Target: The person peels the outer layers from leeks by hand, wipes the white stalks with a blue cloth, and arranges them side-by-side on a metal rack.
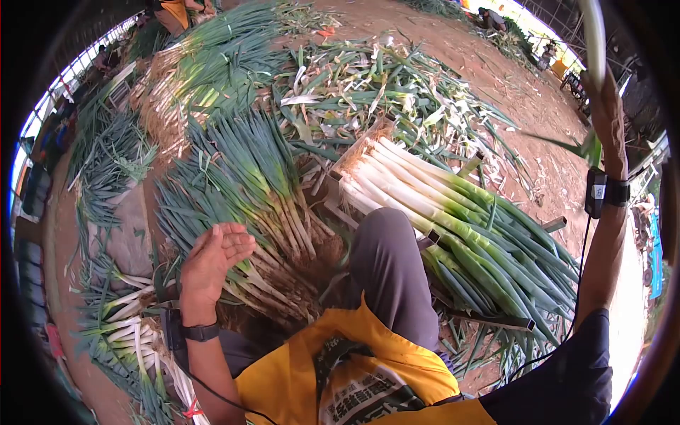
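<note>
Head view. A single leek (pixel 594 35) is gripped in the raised right hand (pixel 605 117), its pale shaft extending above the hand and green leaf showing below; exact finger placement cannot be told. The left hand (pixel 218 262) is held open, fingers together and slightly bent, near uncleaned leeks (pixel 273 188) on the ground. Cleaned leeks (pixel 418 188) are laid side by side in a metal frame (pixel 496 321), beside the knee (pixel 389 237), their leaves overhanging its lower-right side. Leaf scraps (pixel 397 88) are strewn beyond the frame.

White-stalked leeks (pixel 453 212) on a metal rack (pixel 489 319), roots together.
</note>
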